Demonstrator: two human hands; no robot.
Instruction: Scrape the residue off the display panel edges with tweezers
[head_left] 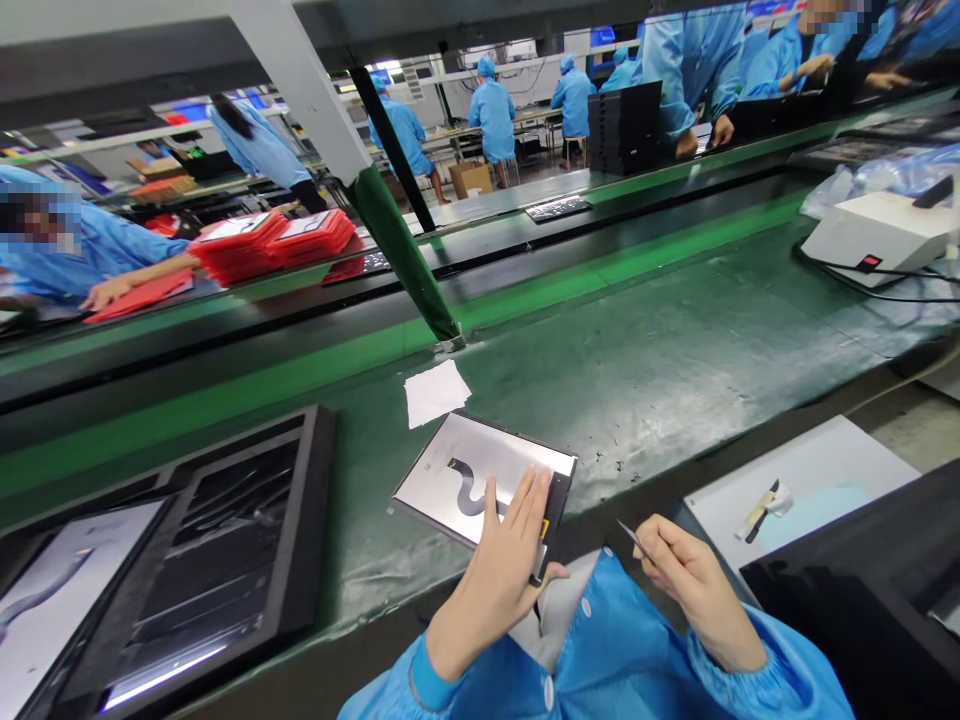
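My left hand (pixel 504 555) lies flat on a display panel (pixel 435 480), fingers stretched over its silvery back and the thumb out past its near edge. A dark S-shaped flex cable (pixel 466 490) runs across that back, partly under my fingers. The panel rests on the green bench near its front edge, turned at an angle. To the right, apart from the panel, my right hand (pixel 694 580) pinches a thin pointed metal tool (pixel 632 538), its tip toward the panel. The tool's exact kind is hard to tell. White paper sheets (pixel 436 392) lie just beyond the panel.
A black foam tray (pixel 324 500) with more panels stands at left. Small dark scraps (pixel 619 464) dot the green bench (pixel 675 350). At right are a white device (pixel 874 235) with cables and a white board (pixel 810 460). A green post (pixel 397 250) rises behind; co-workers sit across the line.
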